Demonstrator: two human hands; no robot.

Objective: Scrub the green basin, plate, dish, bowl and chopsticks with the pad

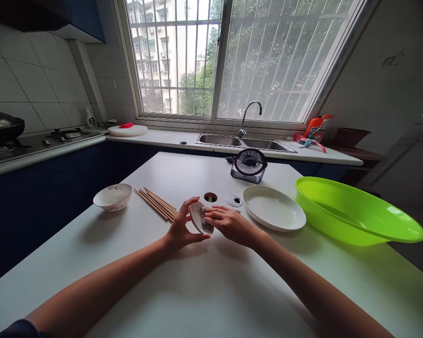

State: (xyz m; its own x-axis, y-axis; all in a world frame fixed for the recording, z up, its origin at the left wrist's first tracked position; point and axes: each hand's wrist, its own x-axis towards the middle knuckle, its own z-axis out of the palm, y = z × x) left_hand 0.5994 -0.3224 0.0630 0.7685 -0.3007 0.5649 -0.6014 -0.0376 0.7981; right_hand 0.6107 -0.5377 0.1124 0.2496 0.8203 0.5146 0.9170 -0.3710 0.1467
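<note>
My left hand (181,227) grips a small white bowl (196,217) by its rim, thumb below and fingers above. The bowl is tipped on its side above the table, its inside facing right. Closed over a crumpled grey patterned cloth (206,219), my right hand (229,224) presses it against the inside of the bowl. Most of the cloth is hidden under the fingers. Several wooden chopsticks (157,205) lie just left of my left hand. A white bowl with a floral pattern (113,197) stands farther left.
Right of my hands are a white oval plate (273,209) and a big green basin (352,216). A small black fan (249,165) stands behind them. The white table (211,291) has a round hole (210,197). A sink (245,141) sits under the window.
</note>
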